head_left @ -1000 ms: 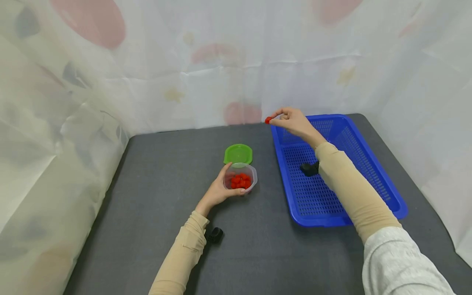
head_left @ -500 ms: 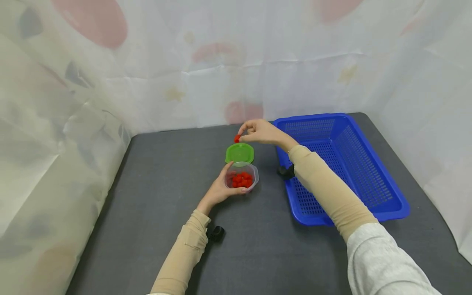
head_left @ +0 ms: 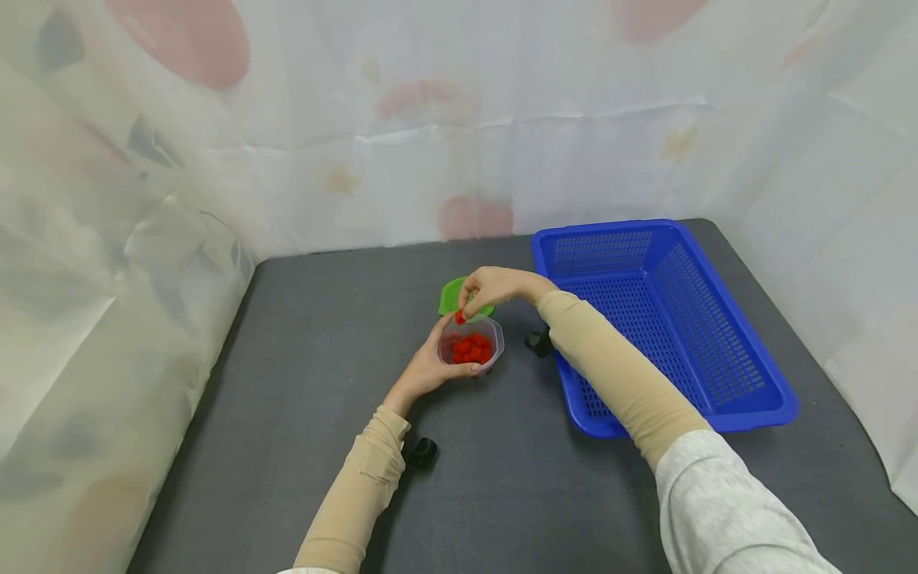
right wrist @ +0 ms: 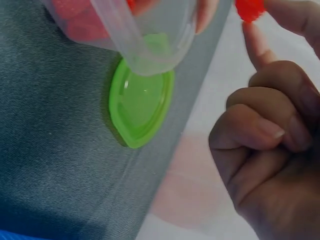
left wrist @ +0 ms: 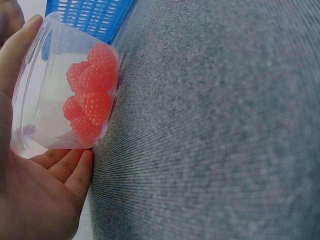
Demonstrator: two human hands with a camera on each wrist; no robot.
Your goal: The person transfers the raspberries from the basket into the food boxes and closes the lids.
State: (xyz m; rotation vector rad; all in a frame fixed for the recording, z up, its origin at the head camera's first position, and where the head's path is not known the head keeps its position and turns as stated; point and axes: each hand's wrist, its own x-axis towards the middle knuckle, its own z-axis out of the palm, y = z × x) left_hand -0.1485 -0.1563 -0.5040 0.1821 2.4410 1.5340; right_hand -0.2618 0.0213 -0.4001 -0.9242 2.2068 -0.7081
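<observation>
Right hand (head_left: 495, 285) pinches raspberry (head_left: 460, 316) just over clear cup's (head_left: 473, 347) rim, at its 11 o'clock. Left hand (head_left: 428, 368) grips cup on tabletop (head_left: 301, 399). Advice: keep cup steady, centre berry over opening, release low. Green lid (right wrist: 140, 102) beside cup at 12.

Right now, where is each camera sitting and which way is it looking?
Head: on the head, looking down at the grey table; both sleeved arms show.
Left wrist: beside the left hand, facing the clear plastic cup of red raspberries.
Right wrist: under the right hand, facing the round green lid.
All three share the cup.
</observation>
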